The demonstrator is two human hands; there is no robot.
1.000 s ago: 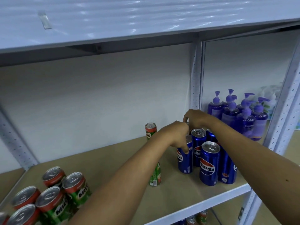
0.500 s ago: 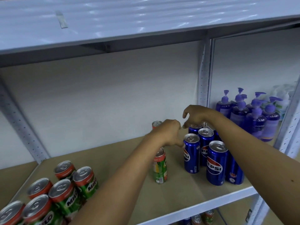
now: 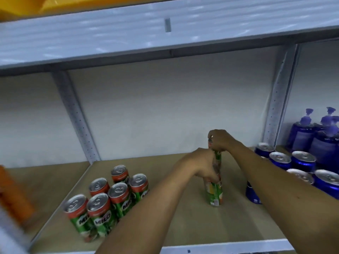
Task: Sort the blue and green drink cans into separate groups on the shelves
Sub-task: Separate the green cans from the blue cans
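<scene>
The step in hand is the removal of the last stray green cans from the blue side; two of them stand mid-shelf, between the sorted groups. The left hand (image 3: pixel 205 166) is closed round the upper body of the near green Milo can (image 3: pixel 215 192), its fingers (image 3: pixel 213 177) wrapped over the label; the right hand (image 3: pixel 221 142) is clamped from above on the top of the far green can (image 3: pixel 218 156), which shows only as a green strip beneath the knuckles, just behind the near one at its 12 o'clock.

Both cans stand upright, long axis vertical, tops up; the near can rests with its base on the shelf board (image 3: pixel 183 226); whether the far one is lifted or seated I cannot tell, since its base is hidden.

The green Milo group (image 3: pixel 110 195) sits at about 9 o'clock from the held cans, well apart from them; the blue Pepsi cans (image 3: pixel 293 162) cluster at 3 o'clock, near the right forearm, with one blue can (image 3: pixel 253 194) partly hidden beneath that arm; purple pump bottles (image 3: pixel 311 136) stand beyond the upright post at 2 o'clock.

In my judgement the next move calls for carrying both cans toward 9 o'clock, kept vertical, and setting them down beside the Milo group without knocking its tight rows; the right elbow should also clear the blue tops. The frame is blurred, so finer finger detail is uncertain.
</scene>
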